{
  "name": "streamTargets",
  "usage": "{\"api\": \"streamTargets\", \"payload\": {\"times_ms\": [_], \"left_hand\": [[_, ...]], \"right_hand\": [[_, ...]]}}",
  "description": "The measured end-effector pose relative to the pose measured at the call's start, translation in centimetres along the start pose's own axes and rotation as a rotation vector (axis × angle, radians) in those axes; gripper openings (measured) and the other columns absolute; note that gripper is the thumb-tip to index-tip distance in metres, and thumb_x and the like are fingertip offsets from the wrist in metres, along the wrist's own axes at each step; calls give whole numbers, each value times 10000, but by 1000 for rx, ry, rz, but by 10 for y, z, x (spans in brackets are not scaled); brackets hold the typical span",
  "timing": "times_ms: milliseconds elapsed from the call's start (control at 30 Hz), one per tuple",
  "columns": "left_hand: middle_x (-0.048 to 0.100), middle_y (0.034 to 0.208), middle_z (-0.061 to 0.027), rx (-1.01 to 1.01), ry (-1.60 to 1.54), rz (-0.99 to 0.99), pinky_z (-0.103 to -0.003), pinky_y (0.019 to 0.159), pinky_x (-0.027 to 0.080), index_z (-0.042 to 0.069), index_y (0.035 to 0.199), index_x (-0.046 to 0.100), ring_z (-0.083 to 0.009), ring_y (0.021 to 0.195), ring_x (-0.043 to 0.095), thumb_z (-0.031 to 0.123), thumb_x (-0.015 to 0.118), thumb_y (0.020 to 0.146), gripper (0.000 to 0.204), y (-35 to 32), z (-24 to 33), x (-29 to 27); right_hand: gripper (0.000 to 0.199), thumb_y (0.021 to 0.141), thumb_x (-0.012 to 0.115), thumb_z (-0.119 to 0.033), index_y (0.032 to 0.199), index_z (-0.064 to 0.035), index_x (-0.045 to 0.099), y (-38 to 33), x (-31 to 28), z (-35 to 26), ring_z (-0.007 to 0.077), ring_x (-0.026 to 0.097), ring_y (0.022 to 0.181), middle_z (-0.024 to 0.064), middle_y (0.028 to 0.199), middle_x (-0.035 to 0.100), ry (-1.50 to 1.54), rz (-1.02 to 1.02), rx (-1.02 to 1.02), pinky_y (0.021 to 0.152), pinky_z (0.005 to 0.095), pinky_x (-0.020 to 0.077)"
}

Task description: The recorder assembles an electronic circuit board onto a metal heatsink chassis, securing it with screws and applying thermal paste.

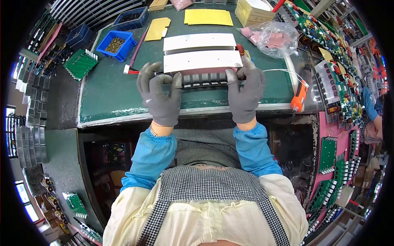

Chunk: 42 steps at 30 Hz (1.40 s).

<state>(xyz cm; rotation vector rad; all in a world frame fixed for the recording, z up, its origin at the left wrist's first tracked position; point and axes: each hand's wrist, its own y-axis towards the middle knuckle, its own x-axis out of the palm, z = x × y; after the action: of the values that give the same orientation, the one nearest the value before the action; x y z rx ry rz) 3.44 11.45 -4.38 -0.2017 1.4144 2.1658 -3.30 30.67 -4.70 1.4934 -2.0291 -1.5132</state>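
In front of me on the green bench mat (pixel 111 102) lies a circuit board assembly (pixel 205 78), topped by two white plates, a near plate (pixel 201 60) and a far plate (pixel 200 42). A row of pale blocks runs along its near edge, and a copper-coloured coil (pixel 240 50) shows at its right. My left hand (pixel 161 96), grey-gloved, grips the near left corner with thumb and curled fingers. At the near right corner my right hand (pixel 245 96), gloved alike, has its thumb on the edge and fingers bent around the side. The undersides of both grips are hidden.
An orange electric screwdriver (pixel 300 96) lies at the right. Blue bins (pixel 125 44) with small hardware stand back left. Yellow sheets (pixel 208 17) and a clear plastic bag (pixel 279 39) lie at the back. Green circuit boards (pixel 328 153) crowd the right side.
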Motion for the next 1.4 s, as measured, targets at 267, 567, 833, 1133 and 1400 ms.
{"api": "streamTargets", "payload": {"times_ms": [267, 567, 833, 1133, 1400], "left_hand": [[565, 1220, -146, -142, -133, 3, -433, 978, 451, 63, 853, 520, -341, 1202, 509, 198, 814, 797, 328, -5, -6, 3], [542, 1233, -152, -164, -193, 16, -406, 944, 481, 58, 885, 525, -327, 1135, 553, 210, 823, 786, 349, -2, -9, 5], [535, 1237, -148, -231, -257, -6, -400, 935, 488, 54, 901, 529, -300, 1121, 564, 226, 823, 787, 359, -2, -13, 3], [537, 1243, -149, -246, -282, -47, -389, 945, 483, 53, 904, 528, -287, 1126, 563, 212, 822, 794, 351, 1, -9, 2], [538, 1244, -142, -254, -299, -41, -399, 979, 458, 64, 901, 524, -284, 1158, 543, 195, 819, 797, 339, 0, -11, 1]], "right_hand": [[591, 804, 793, -170, 1301, 21, 536, -4, 1, 7, 192, 504, 841, 59, 897, 516, 51, -2, 128, 816, 344, 460], [630, 802, 804, -151, 1341, -3, 513, -2, -1, 5, 130, 503, 835, 25, 940, 497, 100, -23, 227, 747, 284, 482], [633, 811, 805, -161, 1350, -7, 510, -4, 1, 4, 119, 502, 836, 18, 943, 496, 142, -42, 234, 708, 256, 478], [624, 816, 799, -178, 1344, -8, 513, -4, 2, 7, 139, 512, 849, 36, 969, 509, 106, -30, 228, 758, 290, 473], [718, 794, 811, -375, 1314, 13, 504, -4, -8, -6, 226, 510, 955, 79, 1028, 530, -53, 54, 77, 854, 367, 447]]}}
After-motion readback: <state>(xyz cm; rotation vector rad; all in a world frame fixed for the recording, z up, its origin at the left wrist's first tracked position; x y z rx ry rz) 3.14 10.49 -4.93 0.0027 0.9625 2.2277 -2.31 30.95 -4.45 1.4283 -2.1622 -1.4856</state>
